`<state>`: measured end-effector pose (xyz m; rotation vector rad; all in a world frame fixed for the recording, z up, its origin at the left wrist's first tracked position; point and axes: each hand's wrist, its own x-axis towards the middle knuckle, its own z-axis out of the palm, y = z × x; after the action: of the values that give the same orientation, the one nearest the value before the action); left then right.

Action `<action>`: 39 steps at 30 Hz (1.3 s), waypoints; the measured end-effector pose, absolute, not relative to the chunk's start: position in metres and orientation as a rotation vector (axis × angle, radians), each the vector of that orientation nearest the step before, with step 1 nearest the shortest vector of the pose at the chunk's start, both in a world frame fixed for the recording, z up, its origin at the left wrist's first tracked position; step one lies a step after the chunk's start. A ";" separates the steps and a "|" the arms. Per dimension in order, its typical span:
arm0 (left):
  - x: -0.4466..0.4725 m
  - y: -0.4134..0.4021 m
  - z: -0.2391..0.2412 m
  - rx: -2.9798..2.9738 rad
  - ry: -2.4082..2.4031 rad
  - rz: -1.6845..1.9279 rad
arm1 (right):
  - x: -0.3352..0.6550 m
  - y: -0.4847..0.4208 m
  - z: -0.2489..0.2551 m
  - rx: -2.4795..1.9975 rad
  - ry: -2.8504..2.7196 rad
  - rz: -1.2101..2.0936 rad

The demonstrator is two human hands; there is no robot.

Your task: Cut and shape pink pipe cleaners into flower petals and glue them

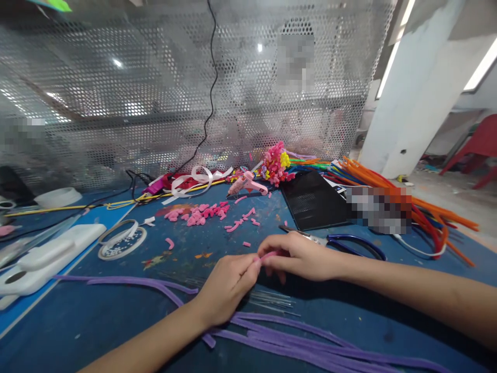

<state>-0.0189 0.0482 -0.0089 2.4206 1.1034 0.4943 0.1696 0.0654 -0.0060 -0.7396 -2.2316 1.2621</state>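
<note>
My left hand (227, 287) and my right hand (301, 256) meet over the blue table (116, 321), and both pinch a short pink pipe-cleaner piece (268, 254) between their fingertips. Long purple pipe cleaners (295, 342) lie under my left wrist and run to the right and left. Several cut pink pieces (202, 213) are scattered farther back. Scissors with blue handles (341, 243) lie just behind my right hand.
A pink glue gun (248, 184), white ribbon (194, 181) and a bunch of pink and yellow flowers (276, 165) sit near the perforated metal screen (194, 93). A black tablet (312, 199), orange pipe cleaners (435, 212), a tape roll (122, 242) and white cases (42, 259) surround the work area.
</note>
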 end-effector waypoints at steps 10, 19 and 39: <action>-0.018 0.045 -0.009 2.393 1.155 0.698 | 0.163 0.064 -0.014 -0.636 -1.309 2.392; -0.015 0.045 -0.011 2.697 1.165 0.590 | 0.162 0.063 -0.014 -0.803 -1.283 2.241; -0.003 0.031 0.018 1.236 0.973 0.225 | 0.171 0.044 0.005 -0.447 -2.504 0.363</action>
<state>-0.0033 0.0308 0.0176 1.2355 0.9733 0.2250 0.1713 0.0443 0.0045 -0.4472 -2.5041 0.3629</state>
